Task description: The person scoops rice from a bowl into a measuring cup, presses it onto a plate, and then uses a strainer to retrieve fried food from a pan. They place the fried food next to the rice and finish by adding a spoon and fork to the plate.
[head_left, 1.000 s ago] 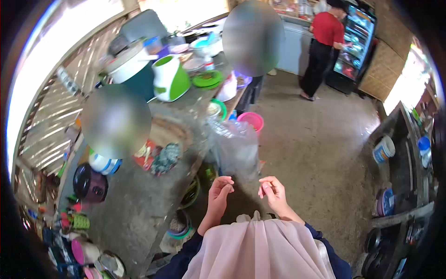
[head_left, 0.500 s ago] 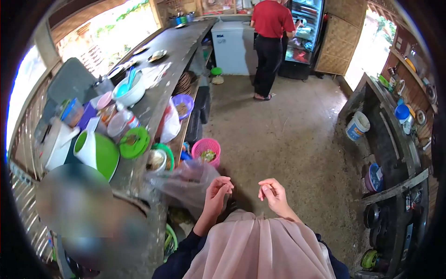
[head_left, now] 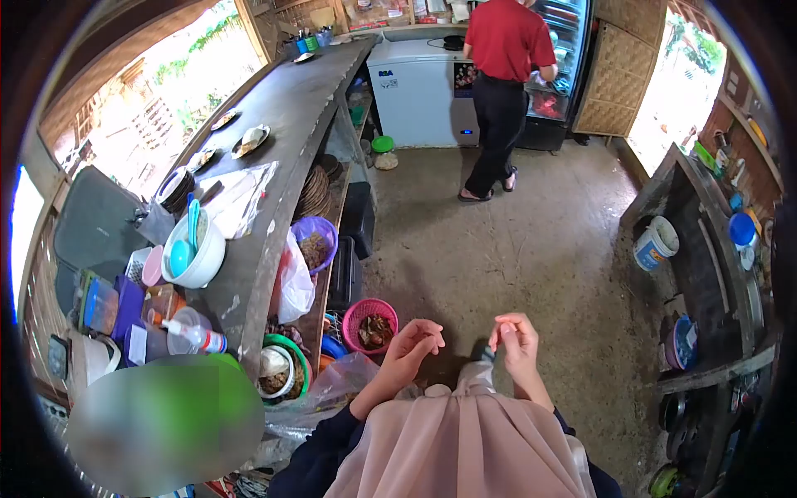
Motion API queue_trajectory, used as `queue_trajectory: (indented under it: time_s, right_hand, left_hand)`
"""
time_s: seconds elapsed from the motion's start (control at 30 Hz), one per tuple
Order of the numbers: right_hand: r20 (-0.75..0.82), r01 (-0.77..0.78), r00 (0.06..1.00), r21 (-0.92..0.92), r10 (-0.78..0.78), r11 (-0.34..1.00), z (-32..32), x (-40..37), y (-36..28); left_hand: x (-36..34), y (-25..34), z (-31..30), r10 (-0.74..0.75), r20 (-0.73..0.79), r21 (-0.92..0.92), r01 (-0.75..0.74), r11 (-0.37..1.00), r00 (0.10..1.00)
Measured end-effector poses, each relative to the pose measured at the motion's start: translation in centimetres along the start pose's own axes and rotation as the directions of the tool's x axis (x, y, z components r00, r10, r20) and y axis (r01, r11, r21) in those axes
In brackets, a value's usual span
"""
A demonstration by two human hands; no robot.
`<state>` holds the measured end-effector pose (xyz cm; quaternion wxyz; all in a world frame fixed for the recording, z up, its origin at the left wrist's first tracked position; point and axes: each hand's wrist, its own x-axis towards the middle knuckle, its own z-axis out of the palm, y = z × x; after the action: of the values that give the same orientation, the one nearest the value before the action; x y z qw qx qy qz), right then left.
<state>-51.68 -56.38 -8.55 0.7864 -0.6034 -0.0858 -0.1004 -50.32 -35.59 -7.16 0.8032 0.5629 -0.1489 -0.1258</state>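
My left hand (head_left: 413,349) hovers in front of my body, fingers loosely bent and parted, with nothing in it. Level with it on the right, my right hand (head_left: 518,339) is also empty, its fingers half curled and the thumb raised. The two hands do not touch. Nearest my left hand, lower down, stands a pink basket (head_left: 349,322) with dark and greenish scraps inside. A clear plastic bag (head_left: 349,375) lies beside my left forearm. Below my right hand is bare concrete floor (head_left: 564,357).
A long counter (head_left: 286,108) runs along the left, bearing a white bowl (head_left: 206,264) with blue utensils. A purple basin (head_left: 330,241) sits on its lower shelf. Ahead, a person in a red shirt (head_left: 508,41) stands by a chest freezer (head_left: 419,104) and an open fridge. A bucket (head_left: 652,245) stands right.
My view has shifted forward along the counter, and the white bowl appears nearer. Both hands remain raised and empty. The person in red has changed stance beside the fridge.
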Motion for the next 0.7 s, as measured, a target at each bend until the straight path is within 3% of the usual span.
queue_trajectory:
  time_s: [0.1,0.3,0.43,0.57,0.7]
  right_hand:
    - [0.047,0.061,0.997,0.009,-0.061,0.998,-1.5,6.1,1.3]
    - [0.188,0.103,0.977,0.007,-0.103,0.995,-4.8,20.6,3.4]
    - [0.307,0.023,0.951,0.007,-0.024,1.0,-5.2,30.1,4.6]
    - [0.449,-0.212,0.878,0.057,0.164,0.976,-2.4,37.3,6.7]
    - [0.581,-0.162,0.807,0.048,0.104,0.986,2.7,44.0,9.7]
  left_hand:
    - [5.4,1.1,-0.9,-0.085,-0.08,0.037,0.088,0.995,0.993]
    - [18.4,0.3,-3.0,0.074,-0.135,0.059,-0.066,0.996,0.988]
    - [25.3,1.7,-4.3,0.084,-0.22,0.073,-0.07,0.995,0.972]
    - [28.1,2.7,-7.4,0.045,-0.417,0.027,-0.037,0.999,0.908]
    - [29.9,3.4,-12.9,0.148,-0.509,0.073,-0.129,0.989,0.848]
